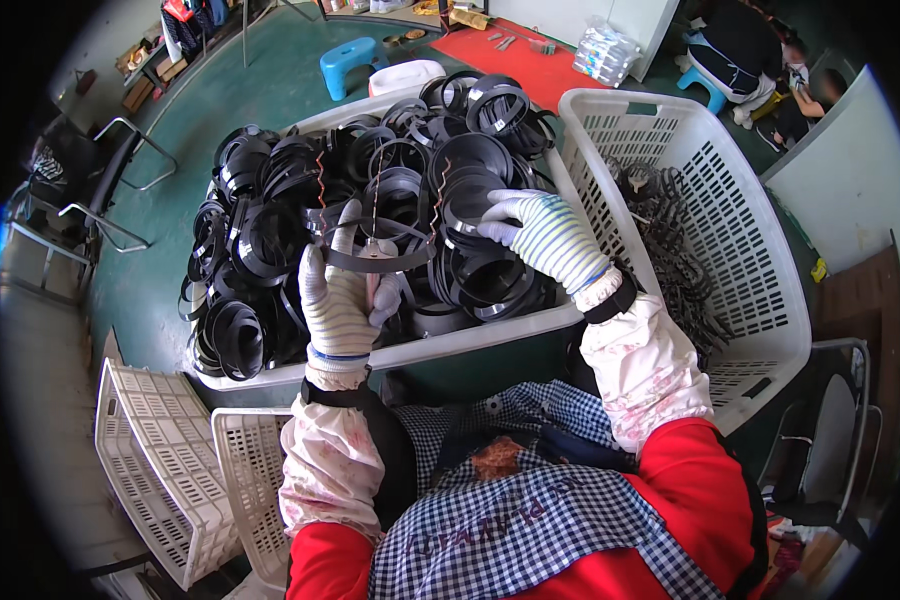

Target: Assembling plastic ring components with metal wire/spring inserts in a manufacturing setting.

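Note:
My left hand [342,310], in a striped knit glove, is closed around a pinkish handle [373,284] with a pale head. Against that head lies a black curved strip [402,263], its ends turned up. Three thin, wavy coppery strands [439,195] rise above the strip; how they join it is too fine to tell. My right hand [548,238], gloved alike, reaches over the pile's right side with fingers stretched and slightly apart. Its fingertips are beside the black rings [473,160], and I see nothing held in them. Beneath both hands, many coiled black bands [270,240] fill a white tray.
The white tray's rim [440,345] runs in front of me. At right, a white slotted basket [760,240] holds dark tangled pieces [670,250]. White crates [160,440] stand lower left. A blue stool [350,66] is beyond the tray; other people [735,50] sit far right.

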A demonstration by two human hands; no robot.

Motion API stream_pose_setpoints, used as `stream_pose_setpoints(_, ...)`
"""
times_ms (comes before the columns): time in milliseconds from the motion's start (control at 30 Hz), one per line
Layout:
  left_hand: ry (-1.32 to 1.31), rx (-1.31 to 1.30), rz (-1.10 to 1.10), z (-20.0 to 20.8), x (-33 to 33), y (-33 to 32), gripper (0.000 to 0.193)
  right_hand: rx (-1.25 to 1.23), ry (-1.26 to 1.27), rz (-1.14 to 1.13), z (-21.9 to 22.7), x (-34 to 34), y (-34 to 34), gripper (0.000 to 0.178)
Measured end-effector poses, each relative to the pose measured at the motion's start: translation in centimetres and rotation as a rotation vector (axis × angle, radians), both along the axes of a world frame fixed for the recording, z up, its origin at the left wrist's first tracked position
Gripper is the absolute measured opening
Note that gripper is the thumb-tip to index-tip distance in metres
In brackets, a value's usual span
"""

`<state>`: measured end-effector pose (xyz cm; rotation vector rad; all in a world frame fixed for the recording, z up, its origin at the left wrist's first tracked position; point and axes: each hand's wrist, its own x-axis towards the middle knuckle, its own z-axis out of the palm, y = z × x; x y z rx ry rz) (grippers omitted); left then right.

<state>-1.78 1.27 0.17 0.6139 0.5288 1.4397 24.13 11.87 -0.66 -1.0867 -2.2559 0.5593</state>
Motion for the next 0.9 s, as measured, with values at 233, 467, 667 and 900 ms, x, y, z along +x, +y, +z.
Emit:
stream_pose_setpoints(233, 0.007, 0.002, 0.015, -0.4, -0.2, 0.1, 0.088, 0.332, -0.013, -0.009, -1.6, 0.0, 1.1, 0.035)
stream_pose_setpoints(467, 0.008, 0.001, 0.033, -0.3, -0.3, 0.0, 0.087, -0.147, -0.009, -0.052, -0.1, -0.5, 0.4, 0.039)
stream_pose_setpoints(667, 0.016, 0.014, 0.035, -0.4, -0.1, 0.1, 0.086, -0.111, 0.137, -0.107, 0.1, 0.0, 1.1, 0.040)
stream_pose_setpoints(900, 0.141, 0.037, 0.106, -0.3, 0.4, -0.2, 0.086, -0.408, 0.412, -0.209, 1.7, -0.1, 1.0, 0.034)
